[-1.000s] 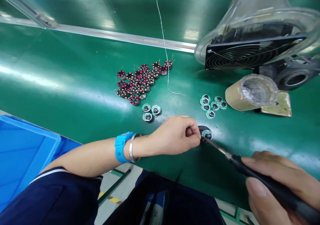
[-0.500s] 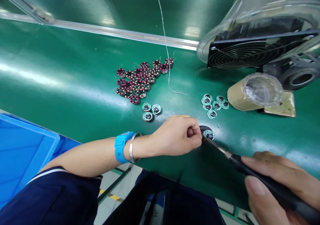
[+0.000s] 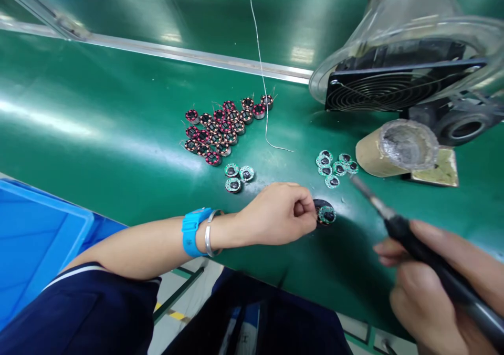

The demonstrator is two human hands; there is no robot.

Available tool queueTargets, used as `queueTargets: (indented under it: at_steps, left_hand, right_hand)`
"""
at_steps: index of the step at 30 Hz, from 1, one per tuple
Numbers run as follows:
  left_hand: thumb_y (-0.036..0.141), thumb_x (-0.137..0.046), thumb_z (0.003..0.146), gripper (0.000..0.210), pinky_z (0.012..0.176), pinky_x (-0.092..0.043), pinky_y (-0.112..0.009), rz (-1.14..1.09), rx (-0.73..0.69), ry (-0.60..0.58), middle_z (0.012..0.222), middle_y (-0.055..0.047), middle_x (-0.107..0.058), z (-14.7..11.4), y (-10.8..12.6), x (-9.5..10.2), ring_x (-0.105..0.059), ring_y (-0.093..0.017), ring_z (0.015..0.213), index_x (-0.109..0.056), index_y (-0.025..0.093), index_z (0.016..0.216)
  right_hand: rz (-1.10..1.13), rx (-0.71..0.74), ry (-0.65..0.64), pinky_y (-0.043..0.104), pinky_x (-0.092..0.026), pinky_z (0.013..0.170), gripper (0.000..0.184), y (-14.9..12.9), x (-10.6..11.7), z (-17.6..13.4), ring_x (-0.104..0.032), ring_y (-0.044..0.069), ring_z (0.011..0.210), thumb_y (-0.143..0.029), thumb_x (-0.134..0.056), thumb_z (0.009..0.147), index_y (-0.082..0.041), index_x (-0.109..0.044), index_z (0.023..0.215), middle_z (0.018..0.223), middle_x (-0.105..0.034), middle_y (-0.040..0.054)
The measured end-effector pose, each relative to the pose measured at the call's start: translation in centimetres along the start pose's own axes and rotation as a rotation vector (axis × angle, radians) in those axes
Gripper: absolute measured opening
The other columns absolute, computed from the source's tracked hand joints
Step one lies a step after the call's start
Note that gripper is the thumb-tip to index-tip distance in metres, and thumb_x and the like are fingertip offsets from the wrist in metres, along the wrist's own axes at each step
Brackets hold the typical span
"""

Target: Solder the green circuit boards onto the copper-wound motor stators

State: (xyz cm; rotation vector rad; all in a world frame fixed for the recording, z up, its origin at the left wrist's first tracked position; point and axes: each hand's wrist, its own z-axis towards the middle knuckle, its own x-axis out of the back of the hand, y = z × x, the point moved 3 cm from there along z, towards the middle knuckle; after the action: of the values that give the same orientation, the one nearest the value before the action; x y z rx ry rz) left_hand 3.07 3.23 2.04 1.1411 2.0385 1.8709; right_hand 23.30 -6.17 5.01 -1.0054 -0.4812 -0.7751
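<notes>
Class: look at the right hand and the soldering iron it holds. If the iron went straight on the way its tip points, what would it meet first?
Probably the small cluster of round green boards just beyond the tip of the soldering iron in the right hand; depth is unclear, so the tip may pass above them.

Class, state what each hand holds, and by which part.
Right hand holds the soldering iron by its black handle. Left hand pinches the round board at its edge.
</notes>
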Motion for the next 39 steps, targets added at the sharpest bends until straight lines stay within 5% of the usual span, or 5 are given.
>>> queueTargets:
  at_steps: [6, 20, 26, 33, 39]
  left_hand:
    - [0.013, -0.06, 0.076, 0.007, 0.056, -0.041, -0.02, -0.029, 0.013, -0.017, 0.067, 0.003, -0.061, 0.0, -0.1, 0.0, -0.053, -0.007, 0.059, -0.067, 0.014, 0.074]
    - [0.022, -0.065, 0.082, 0.021, 0.053, -0.05, -0.016, -0.064, -0.254, 0.066, 0.101, -0.002, -0.06, -0.4, -0.4, -0.4, -0.057, -0.002, 0.058, -0.064, 0.015, 0.103]
    - [0.014, -0.064, 0.081, 0.007, 0.056, -0.048, -0.016, 0.005, -0.298, 0.104, 0.087, -0.002, -0.067, 0.1, 0.1, -0.8, -0.06, -0.006, 0.067, -0.07, 0.014, 0.083]
    - [0.016, -0.069, 0.077, 0.016, 0.054, -0.048, -0.017, -0.197, -0.028, -0.017, 0.07, 0.004, -0.063, 0.3, -0.3, -0.4, -0.061, -0.007, 0.059, -0.062, 0.016, 0.091]
    - [0.013, -0.064, 0.08, 0.018, 0.064, -0.055, -0.019, -0.069, -0.277, -0.018, 0.091, -0.002, -0.067, -0.1, -0.5, 0.1, -0.063, -0.008, 0.068, -0.066, 0.015, 0.099]
  right_hand:
    - [-0.049, 0.258, -0.198, 0.027, -0.056, 0.074, 0.037, -0.8, -3.7, 2.6, -0.069, 0.015, 0.079, -0.012, -0.071, 0.084, -0.021, -0.064, 0.119, 0.098, -0.074, 0.0023]
    - [0.046, 0.017, -0.182, 0.021, -0.059, 0.071, 0.03, 0.5, -3.0, 2.1, -0.073, 0.014, 0.083, -0.029, -0.068, 0.087, -0.026, -0.06, 0.116, 0.103, -0.073, 0.0013]
    - [0.233, -0.126, -0.21, 0.025, -0.062, 0.077, 0.037, 1.4, -3.5, 0.9, -0.074, 0.015, 0.087, -0.028, -0.072, 0.085, -0.028, -0.058, 0.119, 0.107, -0.073, 0.0011]
    - [0.099, -0.002, -0.144, 0.022, -0.06, 0.08, 0.037, 0.3, -4.2, 1.3, -0.073, 0.014, 0.09, -0.028, -0.073, 0.085, -0.027, -0.058, 0.119, 0.11, -0.073, 0.0001]
    - [0.027, 0.051, -0.146, 0.021, -0.06, 0.076, 0.037, 0.2, -4.6, 1.4, -0.073, 0.014, 0.086, -0.027, -0.072, 0.086, -0.025, -0.059, 0.12, 0.108, -0.073, 0.0014]
